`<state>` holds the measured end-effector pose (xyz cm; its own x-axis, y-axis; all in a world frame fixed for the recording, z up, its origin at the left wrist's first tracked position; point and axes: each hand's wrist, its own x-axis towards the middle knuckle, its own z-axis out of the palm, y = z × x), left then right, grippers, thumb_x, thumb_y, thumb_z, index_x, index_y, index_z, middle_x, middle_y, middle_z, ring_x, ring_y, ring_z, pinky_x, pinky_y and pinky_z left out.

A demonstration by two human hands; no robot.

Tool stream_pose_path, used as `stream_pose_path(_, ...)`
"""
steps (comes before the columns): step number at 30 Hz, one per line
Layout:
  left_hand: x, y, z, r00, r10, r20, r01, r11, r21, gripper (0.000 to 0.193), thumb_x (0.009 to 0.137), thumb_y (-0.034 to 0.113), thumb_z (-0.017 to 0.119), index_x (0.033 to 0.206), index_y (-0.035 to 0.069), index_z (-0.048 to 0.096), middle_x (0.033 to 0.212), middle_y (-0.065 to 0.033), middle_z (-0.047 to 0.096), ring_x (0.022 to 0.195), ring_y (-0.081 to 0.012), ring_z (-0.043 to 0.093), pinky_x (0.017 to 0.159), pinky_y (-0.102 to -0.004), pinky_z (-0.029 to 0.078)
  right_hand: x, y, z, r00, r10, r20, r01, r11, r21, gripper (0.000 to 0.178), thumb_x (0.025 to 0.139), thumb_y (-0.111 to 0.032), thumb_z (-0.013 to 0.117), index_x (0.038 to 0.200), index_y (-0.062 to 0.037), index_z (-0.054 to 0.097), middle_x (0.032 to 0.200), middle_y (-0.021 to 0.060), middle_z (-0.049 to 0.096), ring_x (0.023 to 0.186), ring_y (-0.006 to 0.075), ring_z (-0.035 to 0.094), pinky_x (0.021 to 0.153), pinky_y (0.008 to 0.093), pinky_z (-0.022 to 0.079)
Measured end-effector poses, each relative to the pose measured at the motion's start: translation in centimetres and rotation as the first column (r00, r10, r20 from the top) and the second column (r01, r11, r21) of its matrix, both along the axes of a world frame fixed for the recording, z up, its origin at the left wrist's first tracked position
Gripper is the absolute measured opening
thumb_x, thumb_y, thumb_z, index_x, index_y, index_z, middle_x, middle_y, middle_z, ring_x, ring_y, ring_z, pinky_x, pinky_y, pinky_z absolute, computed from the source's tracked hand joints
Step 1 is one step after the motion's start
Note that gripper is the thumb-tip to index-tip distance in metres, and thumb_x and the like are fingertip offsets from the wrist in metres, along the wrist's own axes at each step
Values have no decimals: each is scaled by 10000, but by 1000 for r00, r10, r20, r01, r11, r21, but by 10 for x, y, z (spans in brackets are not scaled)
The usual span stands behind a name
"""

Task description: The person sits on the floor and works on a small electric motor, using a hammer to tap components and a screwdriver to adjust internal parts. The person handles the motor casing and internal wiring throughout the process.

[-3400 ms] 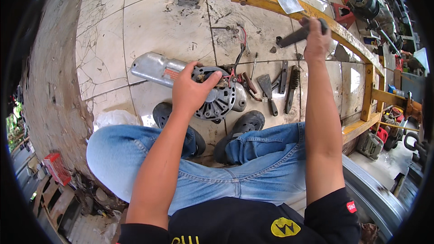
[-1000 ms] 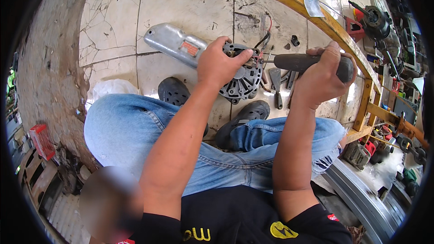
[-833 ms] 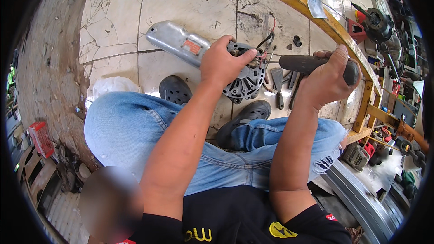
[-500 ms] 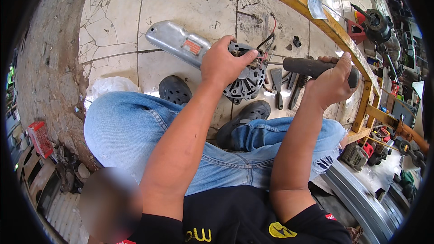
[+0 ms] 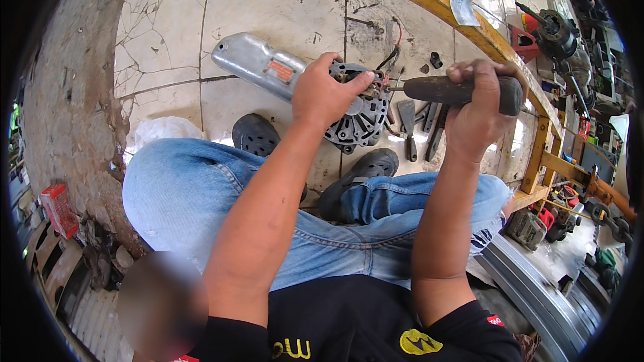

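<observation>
The left hand (image 5: 322,97) was partly closed over the upper edge of the round slotted housing (image 5: 359,124), its thumb laid across the face and its fingers bent over the rim. The housing lay on the tiled floor (image 5: 161,104), in front of the dark shoes (image 5: 257,135); a long silver casing (image 5: 251,57) extended to its upper left, any contact hidden by the hand. The right hand (image 5: 477,97) was wrapped around the dark-handled tool (image 5: 429,89), held nearly level, its thin shaft directed at the housing's right side near the left thumb. Whether the tip was seated could not be told. Pressure applied off-line could have made the tip skid, most plausibly toward that thumb or into the reddish wires (image 5: 384,82) close by. With only one hand bracing it, the housing might also have turned or slid on the tile under a hard push. A scraper (image 5: 407,117) lay near the housing's right side.
</observation>
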<state>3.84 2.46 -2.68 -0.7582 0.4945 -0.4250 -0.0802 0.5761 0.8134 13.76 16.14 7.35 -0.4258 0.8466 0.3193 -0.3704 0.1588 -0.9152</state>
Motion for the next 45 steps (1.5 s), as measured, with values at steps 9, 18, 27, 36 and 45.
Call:
stream_pose_path(9,3,0,-2,1000,10,-19,-10,1000,14,760,715,541,820,1196,-9,613,928,-164,715,845,-238,687,779,-357,532,0,3,1,905,402,140,-404,915,-16,237,758,35,633,942,-18,495,769,118,593,671,169,592,618,304,498)
stream_pose_path(18,3,0,-4,994,-9,-108,12,1000,20,781,721,550,810,1216,-21,610,975,-185,716,905,-275,696,807,-369,531,-7,38,1,713,698,64,-693,716,-86,229,758,9,613,944,-25,485,768,116,563,667,183,568,616,320,498)
stream_pose_path(27,5,-1,-7,995,0,-102,1,1000,11,785,712,562,810,1206,-17,616,962,-177,719,887,-275,698,802,-362,533,-1,1,-5,984,-128,122,134,990,-45,174,898,-4,622,1001,-24,483,757,121,608,639,188,618,621,346,544)
stream_pose_path(36,4,1,1,1000,12,-29,-13,1000,-27,763,717,566,803,1197,4,616,943,-169,714,879,-261,693,795,-365,531,7,14,8,990,-125,68,133,981,-139,233,916,-117,680,1028,-44,489,748,88,612,641,171,616,633,317,531)
stream_pose_path(45,5,2,5,999,23,-47,-26,998,-64,775,735,567,797,1225,-4,609,1045,-208,703,975,-274,681,860,-358,517,33,134,-110,504,-291,813,269,948,172,476,819,-207,666,1148,40,426,1023,187,605,953,314,622,866,430,492)
